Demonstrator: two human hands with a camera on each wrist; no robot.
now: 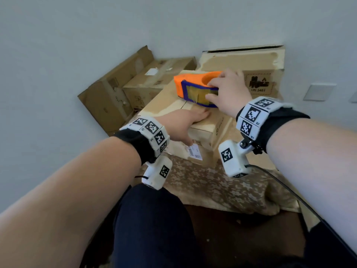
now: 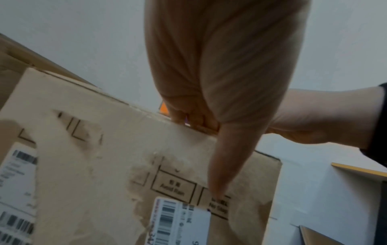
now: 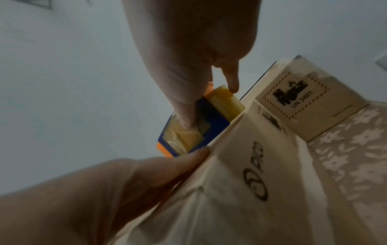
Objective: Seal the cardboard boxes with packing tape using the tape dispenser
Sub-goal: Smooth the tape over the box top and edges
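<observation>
Your right hand is gripping the tape dispenser on the box, while your left hand is pressing flat, thumb seen only from the left wrist hanging down its side.

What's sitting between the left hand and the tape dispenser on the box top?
In the head view, only bare cardboard box top with its flap seam separates the left hand from the tape dispenser, which the right hand holds.
</observation>
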